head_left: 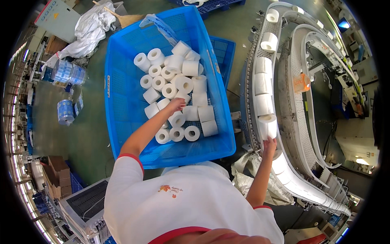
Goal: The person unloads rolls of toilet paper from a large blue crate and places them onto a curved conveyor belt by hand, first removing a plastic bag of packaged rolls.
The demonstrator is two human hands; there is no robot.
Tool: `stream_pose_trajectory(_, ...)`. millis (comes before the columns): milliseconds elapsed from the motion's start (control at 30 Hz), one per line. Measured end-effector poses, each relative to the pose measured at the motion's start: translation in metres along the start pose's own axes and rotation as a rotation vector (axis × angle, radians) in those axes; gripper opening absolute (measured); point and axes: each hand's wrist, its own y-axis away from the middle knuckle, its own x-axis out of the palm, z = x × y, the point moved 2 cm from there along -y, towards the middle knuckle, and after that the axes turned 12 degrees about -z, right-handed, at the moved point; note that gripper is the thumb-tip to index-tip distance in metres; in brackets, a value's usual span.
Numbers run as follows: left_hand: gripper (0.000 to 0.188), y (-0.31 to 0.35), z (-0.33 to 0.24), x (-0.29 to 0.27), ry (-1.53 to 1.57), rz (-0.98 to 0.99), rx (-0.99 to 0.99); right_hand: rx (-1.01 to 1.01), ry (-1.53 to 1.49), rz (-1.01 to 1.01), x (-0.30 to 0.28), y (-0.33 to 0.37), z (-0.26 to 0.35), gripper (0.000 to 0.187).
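A big blue plastic bin (122, 93) stands in front of me with many white toilet paper rolls (158, 83) heaped loosely inside. My left hand (176, 105) reaches over the heap with fingers curled against a white toilet roll (182, 96); the fingertips are partly hidden. To the right, a curved conveyor (248, 97) carries a line of white rolls. On it, my right hand (269, 145) has its fingers around the near end of a toilet roll (267, 128), close to the conveyor's side rail.
A clear plastic bag (160, 27) hangs at the bin's far edge. Another blue crate (223, 57) sits behind its right side. Printed film rolls (66, 112) and a white sack (91, 30) lie to the left. Crumpled silvery sheeting (252, 173) is beside the conveyor. An orange pack (301, 83) rests on the inner track.
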Motion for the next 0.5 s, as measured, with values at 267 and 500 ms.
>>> stream_pose_trajectory(267,0.067,-0.225,-0.040,-0.001,-0.231,-0.612,0.562,-0.433,0.328,-0.273,-0.042,0.067,0.015,0.065)
stream_pose_trajectory(500,0.063,-0.244,-0.061,0.030,-0.173,-0.428,0.337,-0.301,0.306,-0.363,-0.057,0.130,0.018,0.056)
